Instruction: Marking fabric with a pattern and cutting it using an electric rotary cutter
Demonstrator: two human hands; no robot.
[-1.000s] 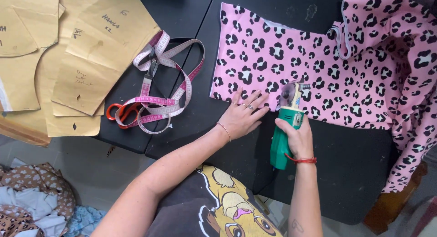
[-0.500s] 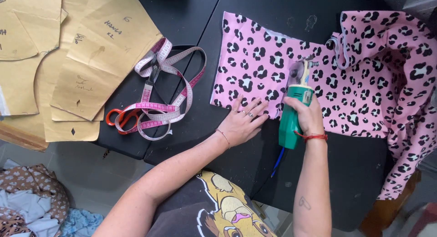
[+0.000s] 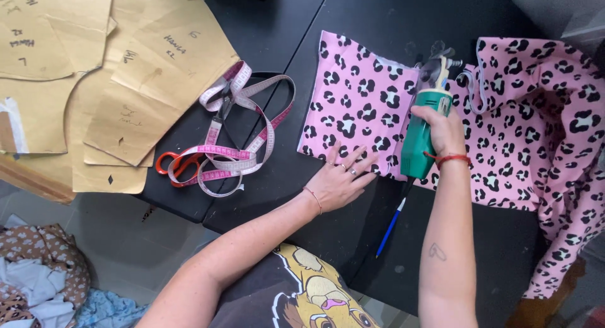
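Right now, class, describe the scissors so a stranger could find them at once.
On the black table, look left of the pink fabric, beside the paper patterns. The scissors lie under the pink tape measure; only they have orange handles.

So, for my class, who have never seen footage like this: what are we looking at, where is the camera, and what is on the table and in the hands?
This single view comes from a camera worn on a person's head, looking down at their own bare arms. There is no robot.

The left hand lies flat on the pink leopard-print fabric, pressing it onto the black table. The right hand has its grip closed around a green handheld electric cutter, whose head sits on the fabric.

To the left lie a pink measuring tape, orange-handled scissors partly under it, and brown paper pattern pieces.
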